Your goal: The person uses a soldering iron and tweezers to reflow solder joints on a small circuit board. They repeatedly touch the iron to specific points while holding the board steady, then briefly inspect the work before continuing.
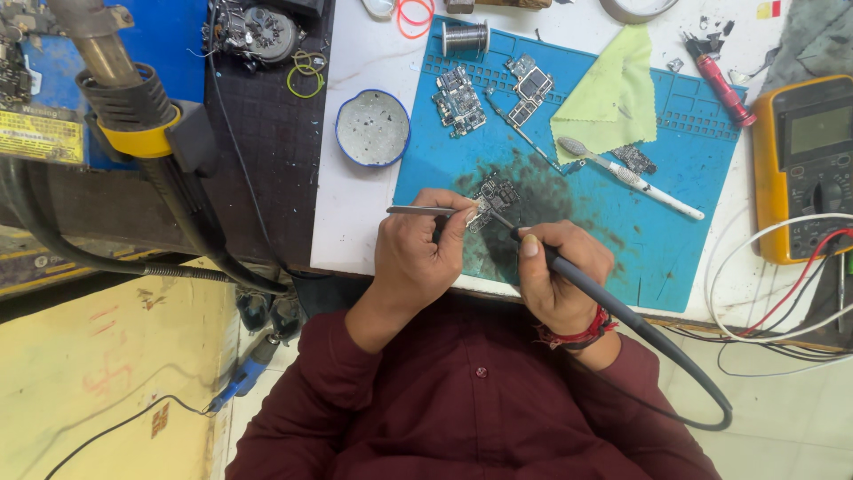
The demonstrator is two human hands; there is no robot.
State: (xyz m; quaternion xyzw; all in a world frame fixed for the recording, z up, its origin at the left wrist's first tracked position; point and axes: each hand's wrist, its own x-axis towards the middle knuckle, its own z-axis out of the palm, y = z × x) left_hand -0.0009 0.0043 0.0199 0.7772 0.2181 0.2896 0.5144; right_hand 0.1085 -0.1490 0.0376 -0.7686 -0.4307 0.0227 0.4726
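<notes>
Clearly risky: left hand [413, 258] pinching tweezers [426, 211], right hand [560, 276] gripping soldering iron [533, 249], both on small circuit board [493, 197] atop blue mat [684, 178]; slip could scorch neighbouring parts, fingers.

White workbench [355, 222] seen from above. A blue work mat [675, 178], stained dark near its front edge, is laid across the middle of it. A round blue-rimmed tin [372, 128] is set just left of the mat. Red rubber bands [414, 16] are seen at the back edge. A yellow multimeter [804, 169] is placed at the right, beside the mat, with white and red leads [782, 293] looped in front of it. A black textured pad [267, 151] is laid at the left, with yellow-green bands [306, 76] on it.
</notes>
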